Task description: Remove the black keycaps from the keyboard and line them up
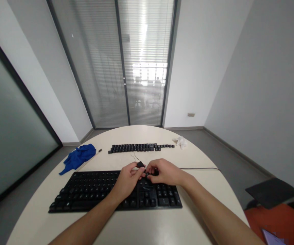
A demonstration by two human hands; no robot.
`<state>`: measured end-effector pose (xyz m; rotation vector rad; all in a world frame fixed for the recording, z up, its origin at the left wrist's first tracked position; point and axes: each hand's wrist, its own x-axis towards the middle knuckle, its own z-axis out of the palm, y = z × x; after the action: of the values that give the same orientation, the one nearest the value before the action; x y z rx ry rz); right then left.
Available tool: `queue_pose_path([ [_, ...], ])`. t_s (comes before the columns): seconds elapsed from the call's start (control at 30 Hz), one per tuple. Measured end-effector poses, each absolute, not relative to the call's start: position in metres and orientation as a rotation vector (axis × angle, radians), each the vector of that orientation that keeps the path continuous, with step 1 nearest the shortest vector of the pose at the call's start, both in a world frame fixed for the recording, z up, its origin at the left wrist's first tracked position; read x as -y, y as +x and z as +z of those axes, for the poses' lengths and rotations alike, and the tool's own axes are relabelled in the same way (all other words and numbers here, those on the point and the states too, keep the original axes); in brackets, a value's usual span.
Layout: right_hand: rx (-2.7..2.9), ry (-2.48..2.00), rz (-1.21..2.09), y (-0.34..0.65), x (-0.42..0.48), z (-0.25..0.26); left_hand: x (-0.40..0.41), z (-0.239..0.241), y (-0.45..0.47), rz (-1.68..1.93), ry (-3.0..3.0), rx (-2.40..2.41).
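A black keyboard (90, 185) lies across the near part of the round table, with keys in its rows. Above its upper right portion, my left hand (127, 178) is closed on a black-handled keycap puller (140, 164), whose two thin wires point away from me. My right hand (164, 171) meets it there, thumb and fingers pinched around a small dark piece that looks like a keycap (147, 174). The fingers partly hide that piece and the keys below it. Beyond both hands, loose black keycaps (134, 147) stand in rows.
A blue cloth (79, 156) lies at the table's left, beside a thin-handled brush (89, 160). Crumpled white tissue (180, 142) sits at the back right. A black cable (200, 168) runs to the right edge. An orange chair (271, 221) stands right of the pale table (147, 228).
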<state>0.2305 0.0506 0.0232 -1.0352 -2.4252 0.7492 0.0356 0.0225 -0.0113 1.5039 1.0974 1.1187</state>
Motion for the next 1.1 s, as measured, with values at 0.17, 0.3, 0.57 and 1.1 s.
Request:
queue_pose_path([
  [0.17, 2.373, -1.042, 0.715, 0.2261, -0.0495, 0.0213, -0.0211, -0.0075, 0.0342, 1.15, 1.645, -1.167],
  [0.3, 2.33, -1.039, 0.732, 0.2241, -0.05, 0.0194, -0.0222, -0.0083, 0.0332, 1.157, 1.641, -1.251],
  [0.57, 2.307, -1.076, 0.658, 0.2219, -0.048, 0.0184, -0.0224, -0.0124, 0.0319, 1.144, 1.589, -1.121],
  [1.1, 2.24, -0.877, 0.711, 0.2241, -0.0516, 0.0136, -0.0203, -0.0059, 0.0308, 1.159, 1.621, -1.154],
])
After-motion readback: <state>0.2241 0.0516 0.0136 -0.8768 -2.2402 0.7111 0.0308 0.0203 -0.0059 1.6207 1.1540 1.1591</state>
